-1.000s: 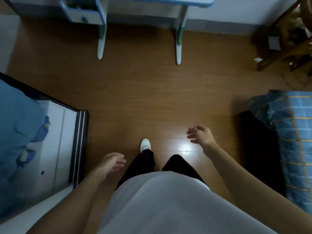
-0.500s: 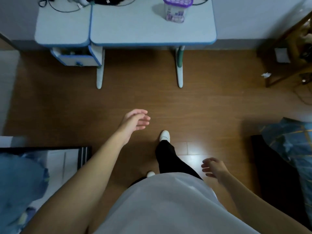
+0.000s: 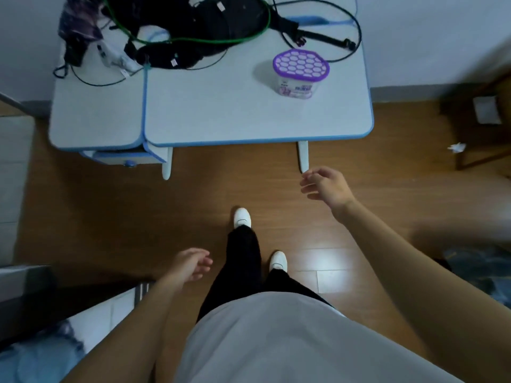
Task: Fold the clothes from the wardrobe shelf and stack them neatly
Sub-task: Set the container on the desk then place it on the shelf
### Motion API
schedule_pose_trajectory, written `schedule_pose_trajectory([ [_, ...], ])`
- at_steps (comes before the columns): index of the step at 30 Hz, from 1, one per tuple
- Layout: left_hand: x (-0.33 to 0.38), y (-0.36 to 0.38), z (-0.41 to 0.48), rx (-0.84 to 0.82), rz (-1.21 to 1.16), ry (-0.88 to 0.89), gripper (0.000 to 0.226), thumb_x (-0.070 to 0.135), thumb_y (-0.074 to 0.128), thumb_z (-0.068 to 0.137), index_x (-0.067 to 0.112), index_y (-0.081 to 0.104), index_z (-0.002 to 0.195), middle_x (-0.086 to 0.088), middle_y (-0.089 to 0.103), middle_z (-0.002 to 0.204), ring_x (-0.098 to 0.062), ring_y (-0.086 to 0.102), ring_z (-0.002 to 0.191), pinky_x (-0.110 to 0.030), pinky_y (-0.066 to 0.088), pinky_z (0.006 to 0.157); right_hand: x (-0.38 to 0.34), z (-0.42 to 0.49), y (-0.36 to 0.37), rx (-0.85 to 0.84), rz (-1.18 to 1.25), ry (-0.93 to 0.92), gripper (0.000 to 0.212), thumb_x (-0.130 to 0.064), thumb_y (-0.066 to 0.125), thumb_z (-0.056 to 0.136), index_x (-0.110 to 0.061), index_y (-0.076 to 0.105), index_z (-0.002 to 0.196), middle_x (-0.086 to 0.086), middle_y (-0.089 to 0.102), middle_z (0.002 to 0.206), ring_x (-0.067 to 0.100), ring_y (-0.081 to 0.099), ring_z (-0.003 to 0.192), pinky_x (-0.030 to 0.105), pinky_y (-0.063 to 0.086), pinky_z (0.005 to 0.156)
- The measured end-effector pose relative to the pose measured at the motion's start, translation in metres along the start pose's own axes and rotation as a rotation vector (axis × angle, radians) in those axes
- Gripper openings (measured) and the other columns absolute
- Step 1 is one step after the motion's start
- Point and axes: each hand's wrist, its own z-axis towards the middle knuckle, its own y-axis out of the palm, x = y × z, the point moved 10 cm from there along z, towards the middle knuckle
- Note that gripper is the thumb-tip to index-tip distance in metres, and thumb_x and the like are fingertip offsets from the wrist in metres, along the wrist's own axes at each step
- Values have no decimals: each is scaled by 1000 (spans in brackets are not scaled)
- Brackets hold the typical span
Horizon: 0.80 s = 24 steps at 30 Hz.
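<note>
Nothing fetched yet; left hand (image 3: 190, 265) and right hand (image 3: 326, 186) hang loose, empty, near the counter (image 3: 249, 117). Next, likely: grab clothes off the shelf.

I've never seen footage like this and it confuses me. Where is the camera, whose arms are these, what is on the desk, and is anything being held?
No machine here: a person wears a wide-angle camera on the head, looking forward and down, so you see their own body from above. The left hand and right hand have relaxed fingers and hold nothing. Their white shoes stand on a wooden floor. Ahead is a pale desk with blue edging; on it lie a purple-lidded tub, a green cable and a heap of black gear. No clothes are being handled; the blue fabric at lower left is too blurred to identify.
</note>
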Motion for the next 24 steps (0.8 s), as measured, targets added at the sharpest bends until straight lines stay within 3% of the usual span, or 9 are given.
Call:
schedule_pose_trajectory([
  [5,81,-5,45,-50,76,60,20,13,52,101,7,68,112,-11,73,100,-19,63,79,-27,47,67,-7,36,-8,73,-80,61,22,-6,47,96,-16,63,84,5,69,81,18,64,67,29,49,63],
  [10,253,45,61,-115,81,379,21,9,53,98,6,65,115,-9,70,97,-14,61,71,-23,49,60,18,38,-28,125,-193,237,22,-6,48,96,-13,65,84,10,69,85,17,62,64,29,47,62],
  [14,397,79,37,-16,181,777,37,10,58,92,9,57,129,-7,61,129,-22,60,110,-31,48,94,16,39,-45,149,-244,290,24,-7,47,96,-15,66,83,7,70,85,16,62,67,28,48,63],
  [17,481,102,23,84,308,1006,61,17,64,87,10,42,143,-9,46,146,-23,47,130,-35,43,105,-4,49,-56,159,-243,265,23,-8,49,95,-17,67,84,5,71,84,13,63,65,27,47,63],
  [21,531,145,41,112,756,1044,108,37,83,73,8,18,154,-10,21,162,-29,23,147,-49,32,112,-54,77,-62,81,-320,121,17,-6,54,93,-18,65,89,5,72,90,14,66,71,28,49,69],
  [24,540,160,56,178,995,1034,109,34,86,70,8,19,153,-12,29,155,-32,30,141,-51,38,105,-106,112,-69,62,-435,-37,15,-7,59,91,-17,65,100,1,69,97,17,66,83,26,48,76],
])
